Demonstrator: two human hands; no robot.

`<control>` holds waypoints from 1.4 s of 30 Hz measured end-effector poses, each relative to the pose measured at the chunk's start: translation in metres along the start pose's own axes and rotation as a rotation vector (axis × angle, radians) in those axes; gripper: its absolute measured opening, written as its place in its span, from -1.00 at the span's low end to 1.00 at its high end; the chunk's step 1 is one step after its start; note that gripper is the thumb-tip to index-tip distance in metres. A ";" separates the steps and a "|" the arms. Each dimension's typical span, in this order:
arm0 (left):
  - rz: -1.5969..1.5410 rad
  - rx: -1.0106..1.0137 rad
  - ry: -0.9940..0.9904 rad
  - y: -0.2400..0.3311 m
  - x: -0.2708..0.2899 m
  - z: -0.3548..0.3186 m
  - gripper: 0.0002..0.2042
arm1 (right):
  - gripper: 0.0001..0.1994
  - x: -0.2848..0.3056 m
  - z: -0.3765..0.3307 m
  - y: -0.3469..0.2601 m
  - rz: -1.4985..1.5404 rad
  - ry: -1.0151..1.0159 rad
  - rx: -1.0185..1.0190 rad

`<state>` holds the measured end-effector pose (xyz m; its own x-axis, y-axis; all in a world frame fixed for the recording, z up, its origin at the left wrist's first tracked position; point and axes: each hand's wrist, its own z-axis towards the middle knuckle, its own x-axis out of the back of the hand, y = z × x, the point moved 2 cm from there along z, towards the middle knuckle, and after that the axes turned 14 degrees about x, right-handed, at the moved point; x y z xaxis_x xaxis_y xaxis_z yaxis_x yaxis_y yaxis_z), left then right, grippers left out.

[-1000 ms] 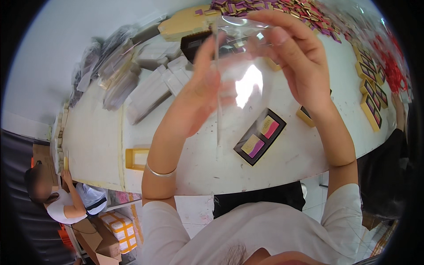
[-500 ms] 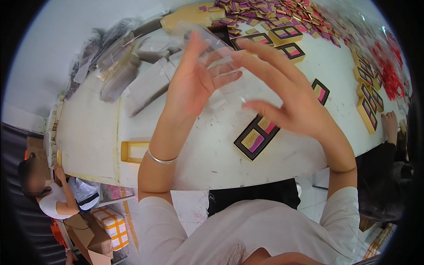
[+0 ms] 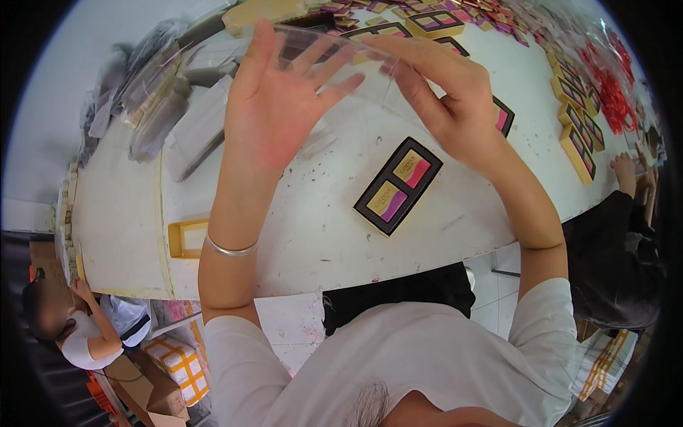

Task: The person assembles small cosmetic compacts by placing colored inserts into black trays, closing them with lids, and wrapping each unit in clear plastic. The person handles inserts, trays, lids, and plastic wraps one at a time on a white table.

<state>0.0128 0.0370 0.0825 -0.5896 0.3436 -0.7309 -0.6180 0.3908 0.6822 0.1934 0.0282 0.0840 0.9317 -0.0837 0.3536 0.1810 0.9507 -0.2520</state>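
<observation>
A clear, thin plastic sleeve (image 3: 378,84) stretches between my two hands above the table. My right hand (image 3: 455,99) pinches its right end between thumb and bent fingers. Palm up with fingers spread, my left hand (image 3: 274,114) lies against the plastic; which side of the film its fingers are on is hard to tell. Below the hands, tilted on the tabletop, rests a black-and-gold box (image 3: 398,186) holding two wrapped chocolates, one with purple and one with pink. An empty gold box part (image 3: 187,238) sits beside my left forearm.
Stacks of clear plastic packaging (image 3: 196,135) lie at the left of the white table (image 3: 306,242). Filled boxes (image 3: 576,135) and red ribbons (image 3: 615,99) are at the right. Loose chocolates (image 3: 491,18) spread at the back. One person (image 3: 89,334) is at left, another's hand (image 3: 624,173) at right.
My right hand has closed from spread fingers to a pinch on the plastic sleeve. Both hands have shifted in view, and the filled box is now fully uncovered.
</observation>
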 end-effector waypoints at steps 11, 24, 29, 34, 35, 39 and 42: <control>0.113 -0.335 0.067 0.033 0.009 -0.003 -0.49 | -0.41 0.008 -0.031 0.004 0.944 -0.354 -0.785; -0.294 -0.360 0.282 0.053 0.041 -0.005 0.01 | -0.42 0.043 -0.038 -0.017 0.123 -0.478 -0.350; -0.220 -0.410 0.330 0.042 0.027 -0.006 0.01 | -0.43 0.028 0.007 -0.017 -0.133 -0.252 -0.099; 0.050 -0.570 0.340 0.045 0.023 -0.012 -0.03 | -0.48 0.010 0.007 -0.011 -0.137 -0.124 -0.141; 0.102 -0.596 0.339 0.046 0.021 -0.013 -0.04 | -0.49 0.010 0.006 -0.007 -0.091 -0.092 -0.184; 0.166 -0.607 0.396 0.042 0.014 -0.012 -0.14 | -0.52 0.010 -0.006 0.008 0.064 -0.004 -0.270; 0.228 -0.637 0.415 0.037 0.013 -0.010 -0.16 | -0.49 -0.001 -0.012 -0.002 -0.052 -0.083 -0.142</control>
<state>-0.0224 0.0475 0.0982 -0.8054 -0.0390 -0.5914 -0.5636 -0.2581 0.7847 0.1962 0.0231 0.0728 0.8915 -0.1009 0.4416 0.2764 0.8935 -0.3540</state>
